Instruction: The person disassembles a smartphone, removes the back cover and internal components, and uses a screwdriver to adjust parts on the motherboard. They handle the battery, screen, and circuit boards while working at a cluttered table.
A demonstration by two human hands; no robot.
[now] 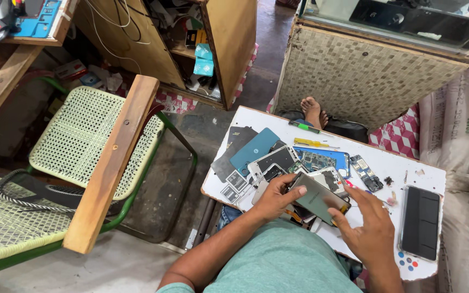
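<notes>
White board (408, 163), teal phone cover (256, 146), yellow screwdriver (313, 144), green-framed chair (90, 135).

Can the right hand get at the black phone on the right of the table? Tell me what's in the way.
Probably yes. The right hand is touching the screen panel beside the black phone, and only bare white table lies between them.

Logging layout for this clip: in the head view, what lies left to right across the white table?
Grey back cover → teal back cover → left hand → phone screen held in it → right hand → small circuit board → black phone.
</notes>
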